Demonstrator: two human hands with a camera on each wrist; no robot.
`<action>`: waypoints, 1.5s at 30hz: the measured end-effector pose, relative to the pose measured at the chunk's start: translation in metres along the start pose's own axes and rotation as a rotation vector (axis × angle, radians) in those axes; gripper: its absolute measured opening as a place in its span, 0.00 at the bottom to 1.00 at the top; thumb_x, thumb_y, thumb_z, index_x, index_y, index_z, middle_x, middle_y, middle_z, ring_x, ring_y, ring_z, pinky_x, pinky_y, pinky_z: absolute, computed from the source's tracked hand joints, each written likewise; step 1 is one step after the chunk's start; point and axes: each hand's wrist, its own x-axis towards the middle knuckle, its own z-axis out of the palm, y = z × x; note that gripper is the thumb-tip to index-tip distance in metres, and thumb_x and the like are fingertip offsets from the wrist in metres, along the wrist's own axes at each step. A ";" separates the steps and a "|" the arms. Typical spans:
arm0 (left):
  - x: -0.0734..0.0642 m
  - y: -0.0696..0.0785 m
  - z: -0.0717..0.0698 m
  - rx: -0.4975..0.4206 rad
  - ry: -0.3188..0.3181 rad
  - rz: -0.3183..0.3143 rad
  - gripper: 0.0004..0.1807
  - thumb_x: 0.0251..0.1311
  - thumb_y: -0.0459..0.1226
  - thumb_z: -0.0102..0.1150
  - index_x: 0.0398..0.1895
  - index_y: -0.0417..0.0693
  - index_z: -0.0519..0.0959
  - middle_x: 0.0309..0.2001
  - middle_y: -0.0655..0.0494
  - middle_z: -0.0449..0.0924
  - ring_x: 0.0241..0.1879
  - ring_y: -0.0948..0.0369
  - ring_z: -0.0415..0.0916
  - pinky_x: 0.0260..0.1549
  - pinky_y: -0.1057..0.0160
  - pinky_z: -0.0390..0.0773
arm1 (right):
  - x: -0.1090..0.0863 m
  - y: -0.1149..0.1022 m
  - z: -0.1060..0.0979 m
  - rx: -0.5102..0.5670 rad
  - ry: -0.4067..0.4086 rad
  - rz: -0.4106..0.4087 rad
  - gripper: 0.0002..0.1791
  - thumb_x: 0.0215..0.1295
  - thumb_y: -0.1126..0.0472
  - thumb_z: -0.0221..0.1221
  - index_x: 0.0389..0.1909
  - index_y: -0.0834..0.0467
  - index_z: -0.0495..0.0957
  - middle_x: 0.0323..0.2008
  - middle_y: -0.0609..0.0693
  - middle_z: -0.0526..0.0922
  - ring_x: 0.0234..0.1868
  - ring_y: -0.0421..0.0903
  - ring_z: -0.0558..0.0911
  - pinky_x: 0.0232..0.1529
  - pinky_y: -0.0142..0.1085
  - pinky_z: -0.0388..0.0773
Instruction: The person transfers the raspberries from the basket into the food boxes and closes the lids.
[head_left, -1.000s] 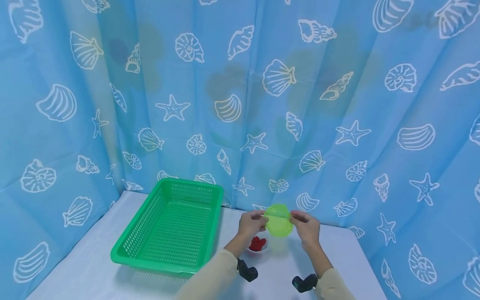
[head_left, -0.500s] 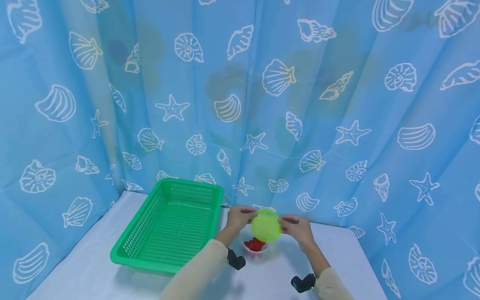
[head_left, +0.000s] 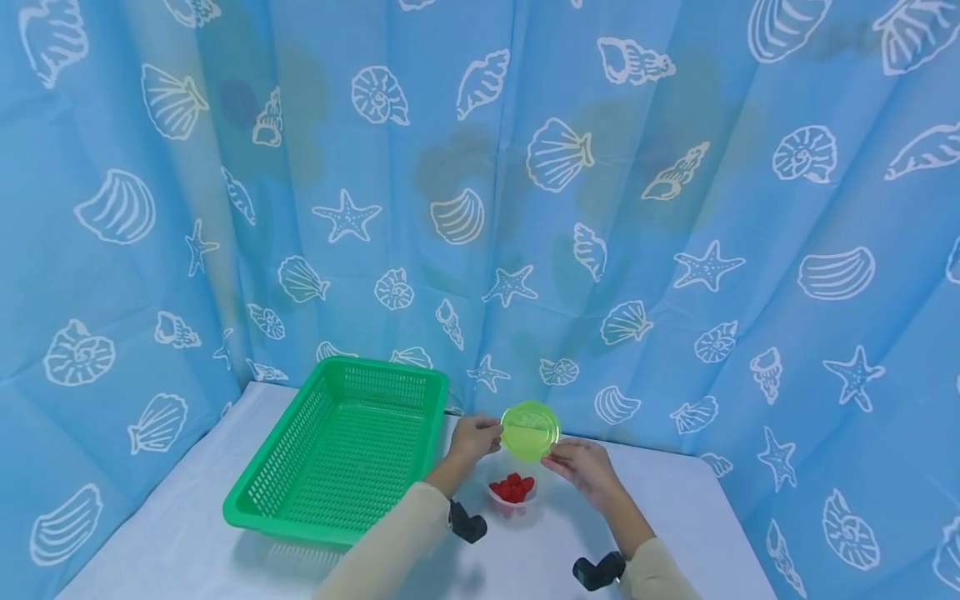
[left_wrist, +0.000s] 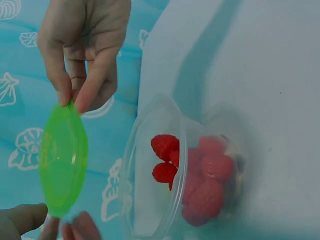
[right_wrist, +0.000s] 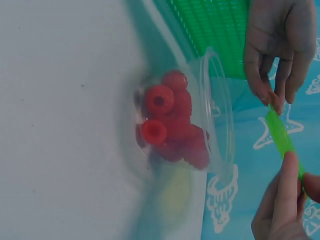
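A round translucent yellow-green lid is raised above the table, tilted so its flat face turns to the head camera. My left hand pinches its left edge between thumb and fingertips. At the lower right edge, the fingers and thumb of my right hand pinch it too. Below and slightly nearer stands a clear plastic tub, uncovered, on the white table. Inside lie several red raspberries, some with their hollow ends showing in the right wrist view. The lid is apart from the tub's rim.
A large green plastic basket with perforated walls stands on the table left of the tub. A blue curtain printed with white shells hangs behind and along the sides.
The lid has shifted left with both hands, dipped near the tub, then risen and tilted up. The raspberries, partly covered before, now show fully in the head view.
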 end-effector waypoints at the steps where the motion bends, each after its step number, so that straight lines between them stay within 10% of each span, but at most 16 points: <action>1: 0.000 0.000 -0.001 -0.013 -0.001 -0.013 0.14 0.65 0.32 0.58 0.51 0.34 0.79 0.41 0.45 0.82 0.45 0.46 0.81 0.41 0.59 0.83 | 0.000 0.001 0.001 0.006 -0.018 0.010 0.21 0.68 0.65 0.57 0.57 0.72 0.70 0.48 0.64 0.80 0.49 0.55 0.83 0.50 0.41 0.80; 13: 0.000 0.003 -0.010 0.011 -0.010 -0.038 0.16 0.60 0.28 0.60 0.52 0.39 0.80 0.40 0.47 0.81 0.38 0.56 0.82 0.38 0.60 0.84 | -0.006 0.000 0.000 -0.186 -0.207 0.078 0.29 0.63 0.50 0.65 0.54 0.70 0.74 0.45 0.65 0.80 0.45 0.56 0.84 0.48 0.43 0.81; 25: 0.003 0.006 -0.025 0.147 -0.273 -0.006 0.10 0.61 0.32 0.62 0.45 0.44 0.85 0.45 0.52 0.83 0.43 0.57 0.81 0.42 0.57 0.83 | 0.001 -0.001 0.001 -0.436 -0.019 -0.086 0.16 0.63 0.54 0.65 0.47 0.61 0.82 0.40 0.52 0.84 0.37 0.47 0.83 0.41 0.40 0.83; 36: 0.002 0.000 -0.019 0.182 -0.100 -0.024 0.11 0.62 0.31 0.61 0.46 0.36 0.82 0.42 0.47 0.82 0.41 0.53 0.82 0.44 0.55 0.82 | -0.005 0.006 0.004 -0.327 0.026 -0.061 0.14 0.64 0.63 0.63 0.45 0.67 0.77 0.38 0.59 0.81 0.33 0.50 0.84 0.38 0.39 0.84; 45: 0.001 -0.005 -0.023 0.176 -0.104 -0.071 0.11 0.63 0.29 0.58 0.48 0.36 0.81 0.43 0.45 0.81 0.40 0.53 0.81 0.44 0.54 0.82 | -0.012 0.007 0.007 -0.276 -0.150 0.061 0.20 0.62 0.58 0.66 0.46 0.68 0.73 0.42 0.62 0.80 0.37 0.50 0.86 0.42 0.39 0.83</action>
